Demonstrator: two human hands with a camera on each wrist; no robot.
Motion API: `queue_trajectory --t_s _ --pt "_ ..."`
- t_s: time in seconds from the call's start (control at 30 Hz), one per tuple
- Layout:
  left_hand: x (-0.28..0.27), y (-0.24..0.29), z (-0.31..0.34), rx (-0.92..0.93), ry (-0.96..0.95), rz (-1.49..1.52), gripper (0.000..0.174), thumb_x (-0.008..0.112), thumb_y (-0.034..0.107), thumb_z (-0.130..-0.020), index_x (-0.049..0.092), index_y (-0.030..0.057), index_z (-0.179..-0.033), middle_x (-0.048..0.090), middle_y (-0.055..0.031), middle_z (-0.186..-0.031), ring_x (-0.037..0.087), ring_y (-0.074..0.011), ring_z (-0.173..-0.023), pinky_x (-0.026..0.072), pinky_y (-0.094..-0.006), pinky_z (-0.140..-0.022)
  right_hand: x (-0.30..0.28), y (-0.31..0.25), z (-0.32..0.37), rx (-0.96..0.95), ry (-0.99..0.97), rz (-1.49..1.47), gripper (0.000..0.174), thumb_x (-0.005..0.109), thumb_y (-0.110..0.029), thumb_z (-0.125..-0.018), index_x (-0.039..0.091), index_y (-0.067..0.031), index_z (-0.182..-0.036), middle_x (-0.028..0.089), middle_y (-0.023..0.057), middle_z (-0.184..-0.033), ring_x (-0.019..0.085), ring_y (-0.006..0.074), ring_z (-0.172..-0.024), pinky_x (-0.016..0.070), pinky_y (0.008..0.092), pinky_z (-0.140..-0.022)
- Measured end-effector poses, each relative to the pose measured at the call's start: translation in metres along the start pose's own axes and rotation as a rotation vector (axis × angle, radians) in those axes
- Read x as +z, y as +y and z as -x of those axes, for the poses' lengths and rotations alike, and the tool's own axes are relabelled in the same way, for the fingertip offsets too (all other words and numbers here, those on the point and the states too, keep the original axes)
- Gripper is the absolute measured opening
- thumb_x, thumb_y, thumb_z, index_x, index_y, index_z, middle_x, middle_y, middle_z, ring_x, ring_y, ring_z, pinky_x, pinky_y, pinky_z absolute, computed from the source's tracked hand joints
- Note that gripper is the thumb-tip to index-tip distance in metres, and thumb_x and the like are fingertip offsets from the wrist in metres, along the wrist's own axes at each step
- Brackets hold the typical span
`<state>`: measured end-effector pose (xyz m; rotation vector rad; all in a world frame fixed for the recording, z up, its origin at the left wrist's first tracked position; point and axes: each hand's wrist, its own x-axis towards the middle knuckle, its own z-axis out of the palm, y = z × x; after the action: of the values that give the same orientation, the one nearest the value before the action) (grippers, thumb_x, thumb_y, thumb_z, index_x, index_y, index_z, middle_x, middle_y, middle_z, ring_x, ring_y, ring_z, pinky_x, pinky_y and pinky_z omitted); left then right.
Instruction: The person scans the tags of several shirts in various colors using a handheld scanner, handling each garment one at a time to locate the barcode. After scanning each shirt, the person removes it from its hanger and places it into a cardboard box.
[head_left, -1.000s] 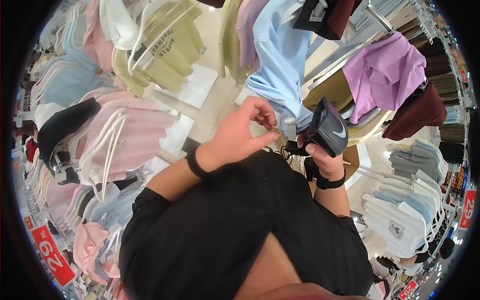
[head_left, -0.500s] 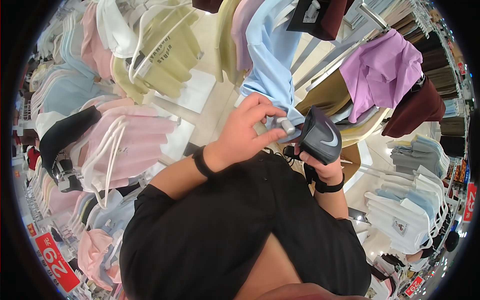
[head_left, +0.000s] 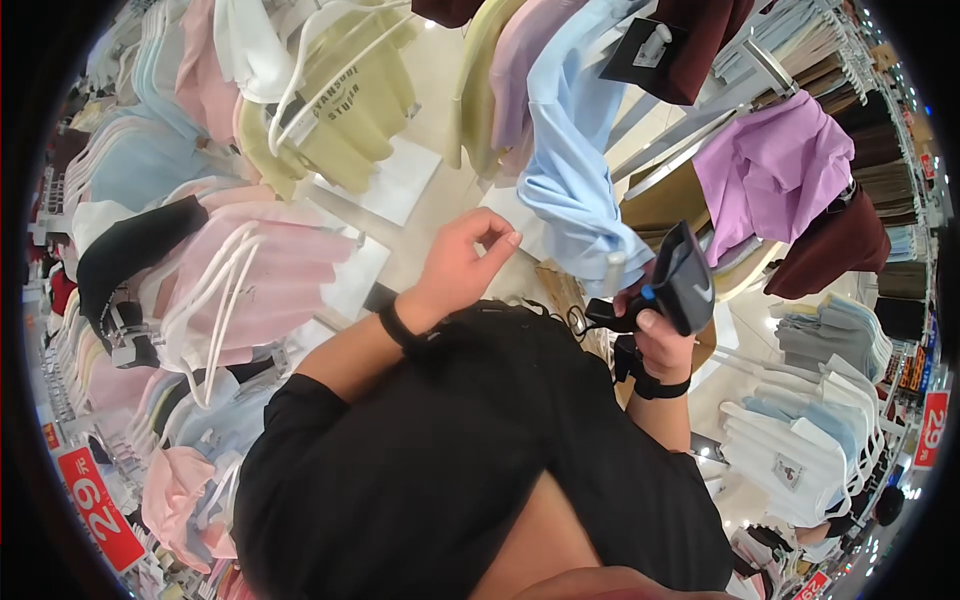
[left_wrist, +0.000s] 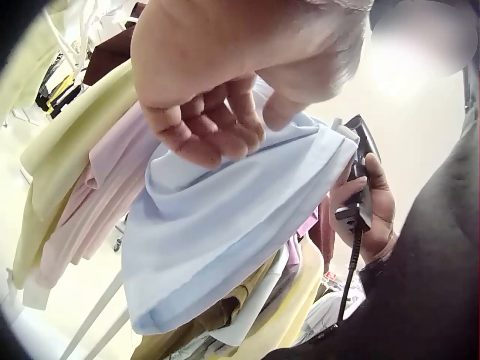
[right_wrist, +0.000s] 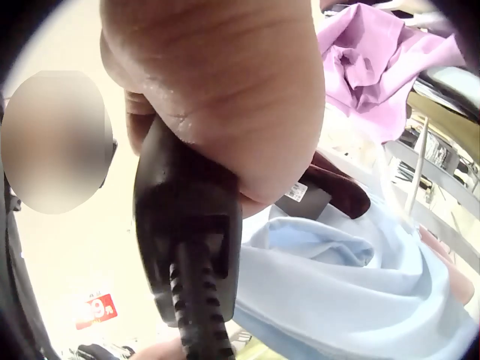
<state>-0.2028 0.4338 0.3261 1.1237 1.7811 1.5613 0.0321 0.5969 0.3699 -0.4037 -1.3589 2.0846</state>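
My left hand (head_left: 470,250) hovers with loosely curled fingers just left of a hanging light blue shirt (head_left: 570,180) and holds nothing. In the left wrist view the left hand's fingertips (left_wrist: 217,139) sit right above the blue shirt (left_wrist: 240,232). A small white tag (head_left: 612,272) hangs at the shirt's lower hem. My right hand (head_left: 655,335) grips a black handheld scanner (head_left: 688,285) by its handle, close to that hem. The scanner (left_wrist: 361,180) trails a black cable (left_wrist: 349,270). The right wrist view shows the right hand (right_wrist: 217,90) wrapped round the scanner's handle (right_wrist: 187,247).
Racks of hung clothes crowd all sides: pink tops (head_left: 250,270) at the left, a yellow-green printed shirt (head_left: 340,110) above, a purple shirt (head_left: 775,160) and a maroon one (head_left: 830,235) at the right, white tees (head_left: 800,440) below. A red "29" sign (head_left: 95,505) stands lower left.
My left hand had pinched the white tag at the blue shirt's hem; it has let go and drawn back to the left. The scanner has tilted and shifted slightly right.
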Motion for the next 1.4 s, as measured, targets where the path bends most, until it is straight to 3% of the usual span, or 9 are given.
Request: queue_trajectory --t_s 0.2,0.57,0.73,0.77,0.9,1.07,1.2,1.23,1.4 --pt "0.01 -0.012 -0.009 -0.262 -0.287 -0.014 0.027 0.069 0.018 -0.095 0.065 0.0015 -0.116 0.067 -0.0061 -0.105 0.062 -0.0145 -0.086 0.0517 -0.0306 -0.082 -0.014 0.001 -0.002 -0.096 0.024 -0.158 0.06 0.076 -0.013 -0.079 0.054 -0.002 -0.133 0.06 0.0134 -0.124 0.062 0.0275 -0.104 0.0519 0.0396 -0.068" --pt "0.044 -0.115 -0.042 -0.252 -0.256 0.183 0.068 0.069 0.028 -0.094 0.039 -0.0003 -0.149 0.052 -0.0183 -0.145 0.057 -0.0276 -0.127 0.0478 -0.0387 -0.104 0.001 -0.011 0.017 0.042 -0.087 0.143 0.065 0.088 -0.007 -0.066 0.055 0.0025 -0.122 0.061 0.0113 -0.105 0.064 0.0283 -0.08 0.0541 0.0414 -0.067" --pt "0.069 -0.158 -0.04 -0.25 -0.435 0.62 0.062 0.064 0.029 -0.099 0.04 0.0002 -0.148 0.052 -0.0153 -0.147 0.055 -0.0252 -0.131 0.0448 -0.0383 -0.11 -0.012 -0.027 0.016 -0.51 -0.362 0.958 0.066 0.084 -0.022 -0.076 0.053 -0.0014 -0.13 0.065 0.0141 -0.113 0.068 0.0296 -0.091 0.0532 0.0421 -0.081" --pt "0.073 -0.161 -0.038 -0.334 -0.488 0.716 0.06 0.064 0.028 -0.1 0.041 0.0 -0.148 0.053 -0.0152 -0.145 0.056 -0.0251 -0.13 0.0456 -0.0385 -0.109 0.008 -0.035 0.017 -0.578 -0.195 1.071 0.043 0.079 -0.025 -0.082 0.061 -0.0033 -0.115 0.068 0.0119 -0.101 0.068 0.0291 -0.082 0.0528 0.0407 -0.073" --pt "0.083 -0.163 -0.034 -0.612 -0.541 0.967 0.054 0.062 0.025 -0.101 0.045 -0.0007 -0.145 0.058 -0.0148 -0.141 0.06 -0.025 -0.126 0.0485 -0.039 -0.107 -0.04 -0.016 0.038 -0.266 -0.014 0.371 0.059 0.088 -0.026 -0.071 0.063 0.0001 -0.119 0.069 0.0081 -0.104 0.067 0.0219 -0.093 0.0529 0.0378 -0.08" --pt "0.031 -0.109 -0.043 -0.803 -0.256 0.908 0.045 0.061 0.026 -0.103 0.053 -0.0023 -0.136 0.066 -0.0139 -0.129 0.068 -0.0243 -0.113 0.0541 -0.039 -0.101 -0.043 -0.031 0.027 -0.256 0.125 -0.086 0.069 0.083 -0.01 -0.073 0.055 0.0008 -0.135 0.063 0.0119 -0.126 0.068 0.0294 -0.101 0.0581 0.0419 -0.082" --pt "-0.016 -0.105 -0.048 -0.761 -0.095 0.925 0.044 0.061 0.028 -0.103 0.055 -0.0042 -0.132 0.067 -0.0139 -0.126 0.068 -0.0247 -0.111 0.0548 -0.0386 -0.097 -0.056 -0.037 0.016 -0.262 0.066 -0.107 0.069 0.074 -0.007 -0.082 0.045 -0.0097 -0.145 0.059 0.0073 -0.133 0.059 0.0227 -0.114 0.0541 0.04 -0.076" --pt "-0.023 -0.1 -0.049 -0.752 -0.061 0.923 0.044 0.061 0.028 -0.103 0.056 -0.0045 -0.131 0.067 -0.0134 -0.125 0.068 -0.0246 -0.111 0.0546 -0.0381 -0.096 -0.04 -0.039 0.012 -0.276 0.213 -0.107 0.054 0.074 -0.01 -0.081 0.054 -0.0017 -0.131 0.06 0.0111 -0.114 0.061 0.0258 -0.1 0.0524 0.0412 -0.074" --pt "-0.037 -0.084 -0.049 -0.72 -0.067 0.843 0.046 0.06 0.029 -0.103 0.053 -0.0055 -0.133 0.067 -0.0149 -0.124 0.069 -0.0247 -0.11 0.0555 -0.0372 -0.097 -0.032 -0.037 0.005 -0.224 0.136 -0.11 0.052 0.075 -0.008 -0.08 0.054 -0.0022 -0.127 0.059 0.0089 -0.113 0.063 0.0248 -0.096 0.0532 0.0407 -0.074"
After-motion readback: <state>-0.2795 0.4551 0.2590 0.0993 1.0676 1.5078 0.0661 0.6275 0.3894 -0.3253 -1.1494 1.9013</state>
